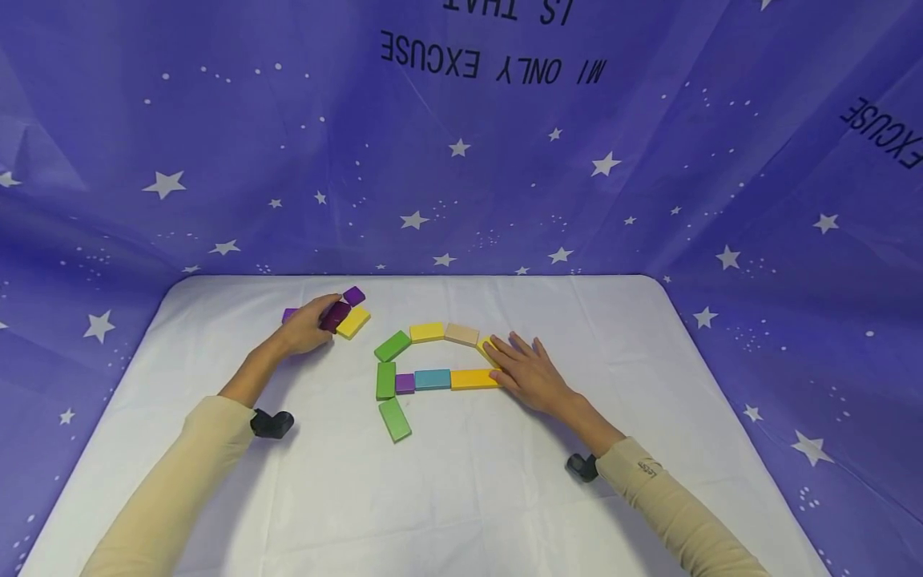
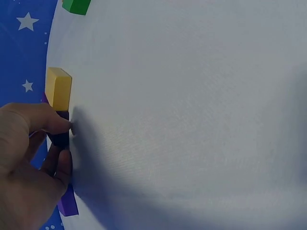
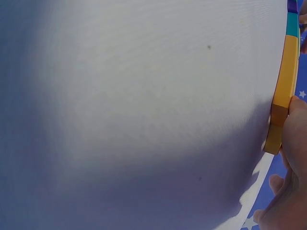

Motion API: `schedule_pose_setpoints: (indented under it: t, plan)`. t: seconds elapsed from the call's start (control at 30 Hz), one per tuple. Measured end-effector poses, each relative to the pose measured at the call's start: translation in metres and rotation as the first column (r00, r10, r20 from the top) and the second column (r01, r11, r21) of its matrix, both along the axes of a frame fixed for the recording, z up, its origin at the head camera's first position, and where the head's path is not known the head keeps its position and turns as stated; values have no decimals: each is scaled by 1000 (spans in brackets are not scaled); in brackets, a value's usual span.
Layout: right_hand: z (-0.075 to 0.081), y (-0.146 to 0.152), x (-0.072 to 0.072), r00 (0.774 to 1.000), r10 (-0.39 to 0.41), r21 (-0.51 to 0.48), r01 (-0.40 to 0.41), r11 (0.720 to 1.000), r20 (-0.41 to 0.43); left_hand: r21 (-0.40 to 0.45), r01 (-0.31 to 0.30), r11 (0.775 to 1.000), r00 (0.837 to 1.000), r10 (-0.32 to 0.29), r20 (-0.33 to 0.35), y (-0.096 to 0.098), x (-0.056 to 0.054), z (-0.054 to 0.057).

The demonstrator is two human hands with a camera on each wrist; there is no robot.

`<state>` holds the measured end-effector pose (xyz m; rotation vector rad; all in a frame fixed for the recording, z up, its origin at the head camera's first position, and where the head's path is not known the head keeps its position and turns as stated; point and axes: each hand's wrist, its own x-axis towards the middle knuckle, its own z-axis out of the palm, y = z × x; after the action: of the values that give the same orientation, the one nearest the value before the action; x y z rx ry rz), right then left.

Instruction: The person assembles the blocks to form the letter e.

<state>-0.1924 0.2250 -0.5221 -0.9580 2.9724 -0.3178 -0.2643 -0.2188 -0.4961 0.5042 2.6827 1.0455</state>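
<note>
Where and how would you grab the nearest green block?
The near green block is probably best pinched from above, across its long sides toward its free near end: it lies flat, its far end close to another green block.

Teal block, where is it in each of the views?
Head: the teal block is below centre, slightly left, between a small purple block and a yellow block.
Left wrist: not in it.
Right wrist: near the top right corner.
Shared landmark: the starry cloth, in all three.
</note>
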Motion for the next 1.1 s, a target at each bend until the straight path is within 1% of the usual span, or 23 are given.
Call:
schedule_pose_setpoints:
  t: [0.2, 0.33, 0.47, 0.63, 0.77, 0.9, 1.1]
  plan:
    - [-1, 0, -1, 1000, -1, 0, 1, 1000, 12, -58, -35, 998, 999, 36, 18, 1, 0, 0]
    - [0, 0, -1, 1000, -8, 13, 8, 1000, 22, -54, -29, 998, 999, 31, 22, -1, 1, 1]
    - [0, 0, -1, 1000, -4, 10, 4, 1000, 10, -58, -18, 998, 999, 20, 27, -2, 3, 1]
    - [1, 0, 0, 1000, -11, 7, 11, 1000, 23, -85, -15, 996, 1000, 15, 1, -5, 6, 0]
    - [1, 0, 0, 999, -14, 9, 14, 1000, 31, -78, -28, 997, 1000, 28, 7, -8, 8, -2]
    - [2, 0, 1, 999, -17, 4, 17, 1000, 32, -77, -26, 997, 1000, 27, 10, -11, 9, -2]
    - [2, -1, 0, 999, -19, 9, 19, 1000, 29, -64, -43, 997, 999, 42, -10, -14, 12, -2]
